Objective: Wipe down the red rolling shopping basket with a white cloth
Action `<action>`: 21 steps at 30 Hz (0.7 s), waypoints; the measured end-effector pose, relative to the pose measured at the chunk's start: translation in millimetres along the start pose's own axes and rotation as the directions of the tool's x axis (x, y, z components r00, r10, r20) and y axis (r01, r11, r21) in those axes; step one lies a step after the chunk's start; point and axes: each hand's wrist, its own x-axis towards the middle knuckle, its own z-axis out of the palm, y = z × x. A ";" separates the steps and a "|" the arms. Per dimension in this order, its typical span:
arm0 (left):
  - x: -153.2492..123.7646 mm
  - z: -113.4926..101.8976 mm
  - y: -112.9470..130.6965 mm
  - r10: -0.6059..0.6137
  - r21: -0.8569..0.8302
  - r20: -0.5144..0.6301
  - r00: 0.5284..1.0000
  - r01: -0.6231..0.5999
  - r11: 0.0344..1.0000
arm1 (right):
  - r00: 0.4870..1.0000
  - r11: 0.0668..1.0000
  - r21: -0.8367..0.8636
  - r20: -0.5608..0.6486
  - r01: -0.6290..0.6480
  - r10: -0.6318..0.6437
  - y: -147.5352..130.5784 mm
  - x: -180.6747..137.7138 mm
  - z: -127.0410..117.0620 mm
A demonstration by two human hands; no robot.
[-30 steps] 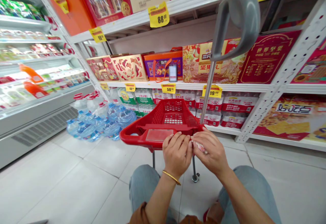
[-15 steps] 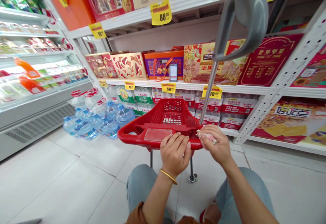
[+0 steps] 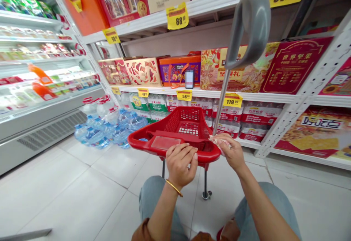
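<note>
A red shopping basket point(image 3: 153, 143) on a wheeled stand stands in front of my knees, with its grey pull handle point(image 3: 248, 29) rising at the right. My left hand point(image 3: 179, 162), a gold bangle on its wrist, is curled with the fingers against the basket's near rim. My right hand point(image 3: 231, 150) is closed round a small crumpled pink and white wrapper point(image 3: 223, 142) at the basket's right rim, next to the handle's metal pole. The basket's mesh bottom shows nothing inside.
Shelves of boxed gift sets point(image 3: 179, 71) with yellow price tags face me, and packs of bottled water point(image 3: 246, 115) fill the lower shelf. Large water jugs point(image 3: 106, 131) crowd the floor at the left. A chilled display case point(image 3: 41, 87) runs along the left.
My hands, joined at the basket's rim a second ago, have separated. The right hand carried the wrapper up and to the right, onto the rim by the pole. The view shifted slightly.
</note>
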 end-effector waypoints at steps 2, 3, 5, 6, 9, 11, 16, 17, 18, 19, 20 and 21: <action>-0.9 -3.3 -3.4 -0.002 -0.010 0.010 1.000 0.002 1.000 | 1.000 1.000 0.016 0.005 0.000 -0.001 0.2 -1.6 2.8; -1.3 -4.8 -5.1 0.000 -0.016 0.014 1.000 0.001 1.000 | 1.000 1.000 0.020 0.006 0.002 -0.002 -0.4 -2.4 4.1; -2.0 -7.7 -8.3 0.003 -0.026 0.016 1.000 -0.003 1.000 | 1.000 1.000 0.019 0.008 0.004 -0.004 -2.3 -3.9 6.4; -2.4 -9.1 -9.8 0.004 -0.030 0.015 1.000 -0.003 1.000 | 1.000 1.000 0.017 0.010 0.005 -0.005 -3.5 -4.8 7.4; -3.3 -13.1 -14.2 0.005 -0.037 0.017 1.000 -0.004 0.999 | 1.000 1.000 0.014 0.006 0.007 -0.007 -7.1 -7.5 10.9; -4.0 -16.0 -17.0 0.010 -0.048 0.018 1.000 -0.009 0.999 | 1.000 1.000 0.014 0.000 0.010 -0.010 -9.7 -9.7 13.5; -7.6 -23.2 -27.1 0.010 -0.070 0.029 1.000 -0.008 0.998 | 1.000 1.000 0.002 0.006 0.024 -0.024 -18.8 -16.6 21.7; -8.5 -24.6 -30.0 0.013 -0.073 0.034 0.999 -0.010 0.997 | 1.000 1.000 -0.003 0.006 0.024 -0.024 -21.0 -18.3 23.8; -9.4 -26.0 -33.0 0.018 -0.078 0.037 0.999 -0.015 0.997 | 1.000 1.000 -0.010 0.005 0.022 -0.022 -23.1 -20.0 25.8; -10.1 -27.5 -36.0 0.025 -0.083 0.038 0.999 -0.021 0.996 | 1.000 1.000 -0.017 0.004 0.021 -0.021 -25.1 -21.8 28.0; -10.5 -29.0 -38.7 0.032 -0.087 0.033 0.999 -0.029 0.996 | 1.000 0.999 -0.025 0.004 0.021 -0.021 -26.9 -23.6 30.0; -10.6 -30.6 -40.8 0.038 -0.088 0.025 0.999 -0.036 0.995 | 1.000 0.999 -0.035 0.005 0.024 -0.023 -28.6 -25.2 32.0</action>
